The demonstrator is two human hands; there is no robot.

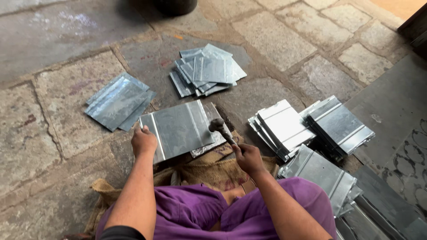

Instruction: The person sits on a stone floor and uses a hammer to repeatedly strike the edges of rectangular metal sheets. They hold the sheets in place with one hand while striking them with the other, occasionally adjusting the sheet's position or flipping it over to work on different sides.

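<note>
A rectangular galvanised metal sheet (180, 129) with two raised folds lies in front of me on a metal block over burlap sacking. My left hand (143, 141) presses down on its near left corner. My right hand (248, 158) grips the handle of a hammer (221, 129); the hammer's head sits over the sheet's right edge. My legs, in purple cloth (195, 211), are folded below.
Stacks of similar metal sheets lie around on the stone floor: one on the left (118, 101), one fanned out farther ahead (207, 70), several to the right (284, 126) (340, 124) (322, 174). A dark round container (175, 6) stands at the top edge.
</note>
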